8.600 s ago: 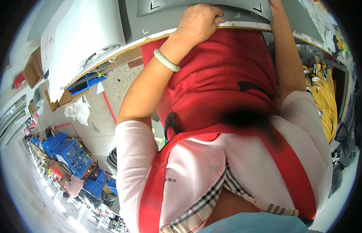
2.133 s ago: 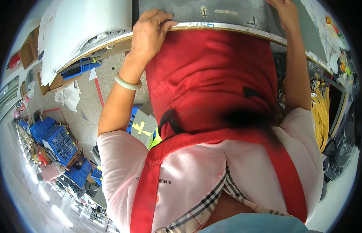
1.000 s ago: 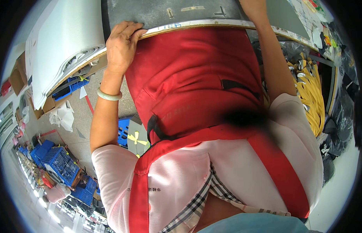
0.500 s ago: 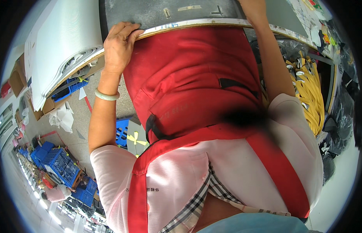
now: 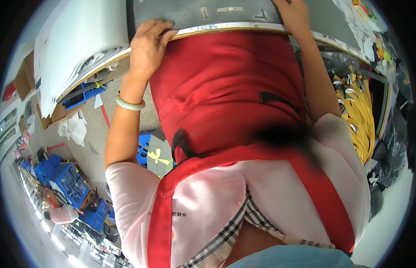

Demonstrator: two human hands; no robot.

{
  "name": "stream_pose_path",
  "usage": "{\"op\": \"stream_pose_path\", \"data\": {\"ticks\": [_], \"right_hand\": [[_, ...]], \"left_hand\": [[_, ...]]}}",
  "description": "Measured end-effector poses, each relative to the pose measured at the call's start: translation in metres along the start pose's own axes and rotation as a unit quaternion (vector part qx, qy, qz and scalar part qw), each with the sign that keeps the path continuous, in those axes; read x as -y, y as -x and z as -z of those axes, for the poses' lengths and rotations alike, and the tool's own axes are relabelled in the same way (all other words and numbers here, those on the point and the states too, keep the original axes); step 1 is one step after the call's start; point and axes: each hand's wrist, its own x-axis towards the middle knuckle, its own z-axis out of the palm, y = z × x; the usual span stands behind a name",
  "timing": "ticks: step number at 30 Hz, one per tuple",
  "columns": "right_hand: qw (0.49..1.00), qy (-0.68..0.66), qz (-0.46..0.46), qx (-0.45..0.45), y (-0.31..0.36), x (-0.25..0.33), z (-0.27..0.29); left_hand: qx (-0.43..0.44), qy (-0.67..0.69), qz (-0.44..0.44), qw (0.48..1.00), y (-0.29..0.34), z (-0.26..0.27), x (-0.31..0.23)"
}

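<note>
A dark grey board point(image 5: 185, 18) with tape marks lies along the front edge of the worktable, at the top of the view. My left hand point(image 5: 147, 47) rests at its near left part, fingers bent over the surface and thumb a little apart along the white table edge point(image 5: 235, 27). Nothing shows between thumb and fingers. Further right, my right hand point(image 5: 294, 18) is over the board's right part, near a dark corner-shaped mark. The top of the picture cuts its fingertips, so its hold is hidden.
A thick roll of white sheet material point(image 5: 87, 40) lies left of the board. Yellow straps point(image 5: 357, 116) hang in a bunch below the table at right, beside black plastic bags point(image 5: 393, 147). Blue crates point(image 5: 69, 183) stand on the floor at left; another person point(image 5: 63, 214) is beyond.
The whole view has shifted, so the table appears slightly further right. My left hand keeps its place on the board; my right hand has moved slightly left along it.
</note>
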Motion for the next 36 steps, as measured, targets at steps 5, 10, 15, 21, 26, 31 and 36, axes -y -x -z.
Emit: {"op": "stream_pose_path", "data": {"ticks": [5, 10, 15, 21, 26, 31, 36], "right_hand": [[0.996, 0.077, 0.032, 0.044, -0.014, -0.032, 0.011], [0.998, 0.056, 0.022, 0.036, -0.007, -0.014, 0.015], [0.998, 0.043, 0.034, 0.027, -0.009, -0.009, 0.025], [0.988, 0.027, 0.008, 0.149, 0.015, 0.007, 0.031], [0.973, 0.109, 0.112, 0.172, 0.031, 0.025, 0.032], [0.958, 0.115, 0.183, 0.188, 0.034, 0.026, 0.024], [0.929, 0.216, 0.231, 0.191, 0.032, 0.031, 0.025]], "left_hand": [[0.094, 0.054, 0.059, 0.992, -0.02, -0.006, -0.022], [0.003, 0.075, -0.048, 0.996, -0.073, -0.052, -0.046], [-0.015, 0.029, -0.066, 0.997, -0.089, -0.093, -0.038], [0.006, 0.014, -0.018, 1.0, -0.087, -0.074, -0.047], [0.052, -0.026, 0.012, 0.998, -0.089, -0.072, -0.052], [0.032, -0.03, -0.007, 0.999, -0.088, -0.077, -0.05], [0.029, -0.028, -0.004, 0.999, -0.086, -0.073, -0.05]]}}
